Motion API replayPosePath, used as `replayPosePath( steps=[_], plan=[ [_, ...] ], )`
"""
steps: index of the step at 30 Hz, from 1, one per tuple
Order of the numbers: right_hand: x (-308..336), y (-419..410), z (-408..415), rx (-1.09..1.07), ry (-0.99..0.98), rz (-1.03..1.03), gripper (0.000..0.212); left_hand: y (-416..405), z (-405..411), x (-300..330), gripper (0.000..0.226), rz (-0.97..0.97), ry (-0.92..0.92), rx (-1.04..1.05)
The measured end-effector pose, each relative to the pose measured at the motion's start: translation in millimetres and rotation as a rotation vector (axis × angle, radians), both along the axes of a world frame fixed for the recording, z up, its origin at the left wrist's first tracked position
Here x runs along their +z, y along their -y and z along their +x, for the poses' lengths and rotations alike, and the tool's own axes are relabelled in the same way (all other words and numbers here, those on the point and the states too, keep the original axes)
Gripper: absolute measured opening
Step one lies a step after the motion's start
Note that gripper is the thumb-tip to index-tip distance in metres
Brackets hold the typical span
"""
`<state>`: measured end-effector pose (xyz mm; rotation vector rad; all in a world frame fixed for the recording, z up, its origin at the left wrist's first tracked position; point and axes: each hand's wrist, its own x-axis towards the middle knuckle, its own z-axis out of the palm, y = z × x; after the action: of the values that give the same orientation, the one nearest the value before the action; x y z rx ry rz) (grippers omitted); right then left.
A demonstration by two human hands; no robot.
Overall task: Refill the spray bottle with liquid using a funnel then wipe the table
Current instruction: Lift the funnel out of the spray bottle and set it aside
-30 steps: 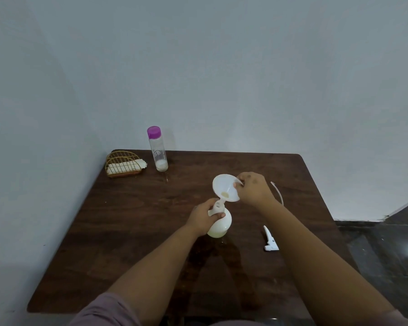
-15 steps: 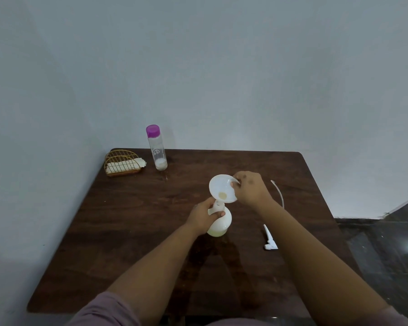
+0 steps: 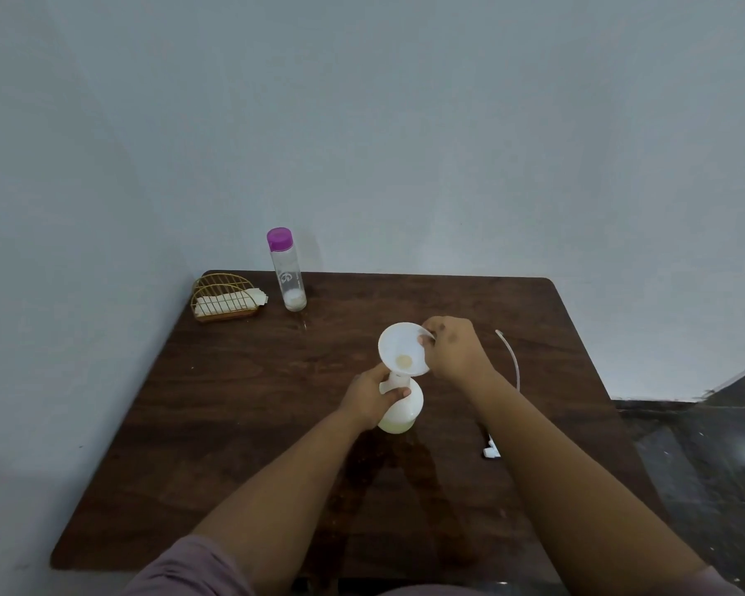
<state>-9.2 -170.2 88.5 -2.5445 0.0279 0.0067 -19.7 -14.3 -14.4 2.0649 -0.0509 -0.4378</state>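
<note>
A white spray bottle body (image 3: pixel 403 412) stands mid-table with pale yellowish liquid at its bottom. My left hand (image 3: pixel 368 397) grips its neck. A white funnel (image 3: pixel 401 348) sits in the bottle's mouth, tilted, with a little yellowish liquid at its throat. My right hand (image 3: pixel 454 350) pinches the funnel's rim tab on the right side. The bottle's spray head with its tube (image 3: pixel 506 367) lies on the table to the right, partly hidden by my right forearm.
A clear bottle with a purple cap (image 3: pixel 287 271) stands at the back left, a little white liquid left in it. Beside it a gold wire holder (image 3: pixel 224 296) keeps a folded cloth. The dark wooden table (image 3: pixel 233 423) meets walls on the left and behind; dark floor lies right.
The view has shifted slightly. My right hand keeps its pinch on the funnel rim, and the funnel has tipped a little to the left. My left hand stays on the bottle's neck.
</note>
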Motion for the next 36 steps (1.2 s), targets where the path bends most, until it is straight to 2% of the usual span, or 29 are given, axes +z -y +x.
replayPosePath(
  steps=[16,19,22,24,27,29,31,33,36],
  plan=[
    [4,5,-5,-0.031,-0.002,0.074,0.027,-1,-6,7,0.053,0.052,0.015,-0.036],
    [6,17,1,-0.073,-0.054,0.168,0.026,-2,-4,19,0.074,0.075,-0.019,-0.081],
    [8,21,3,-0.146,-0.177,0.394,0.024,-6,-3,41,0.095,-0.006,-0.066,-0.019],
    [10,18,4,-0.188,-0.221,0.550,0.023,-11,-2,59,0.079,-0.131,-0.091,0.098],
    [11,9,8,-0.198,-0.253,0.618,0.022,-19,4,78,0.021,-0.307,-0.068,0.363],
    [12,2,14,-0.187,-0.271,0.619,0.021,-21,10,88,0.031,-0.368,-0.045,0.536],
    [13,-6,21,-0.172,-0.287,0.624,0.019,-23,18,93,0.040,-0.393,-0.061,0.599],
    [14,-15,31,-0.151,-0.296,0.636,0.023,-25,29,96,0.042,-0.373,-0.078,0.529],
    [13,-29,51,-0.153,-0.244,0.666,0.023,-34,54,97,0.020,-0.269,-0.014,0.437]
  ],
)
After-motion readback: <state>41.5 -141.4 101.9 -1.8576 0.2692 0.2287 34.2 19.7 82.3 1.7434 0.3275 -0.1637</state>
